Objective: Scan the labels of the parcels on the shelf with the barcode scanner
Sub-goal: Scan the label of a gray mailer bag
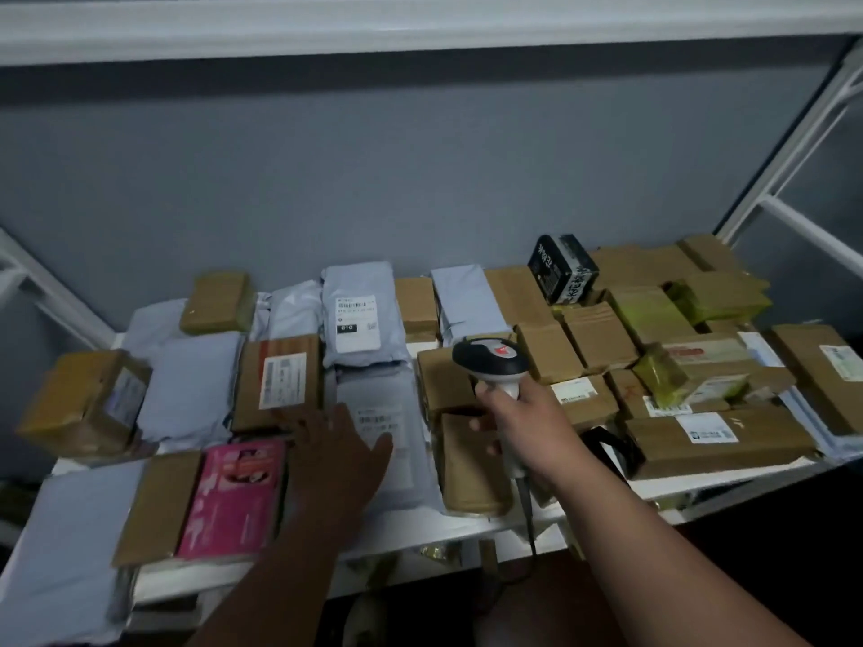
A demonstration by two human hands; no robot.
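— Where's the barcode scanner [496,366] just now?

— In the right hand [516,424], a little right of the middle of the shelf [471,525]. The fingers are curled round its pale handle, a full closed grip, and the dark head with the red mark sits above the fist, over the brown boxes. Its cable [530,534] hangs from the handle past the shelf's near edge.

— And the left hand [334,448]?

— Flat, fingers straight and spread, an open grip holding nothing. It lies over a grey mailer bag [397,441], just left of that bag's white label [379,421]; whether the palm presses down I cannot tell, the hand is blurred.

— What else lies there?

— Parcels cover the shelf. A pink box [233,497] lies near left, a brown box with a white label [280,382] just beyond the left hand, another labelled grey bag [357,319] farther back, and a black box [562,268] at the far right of centre among cardboard ones.
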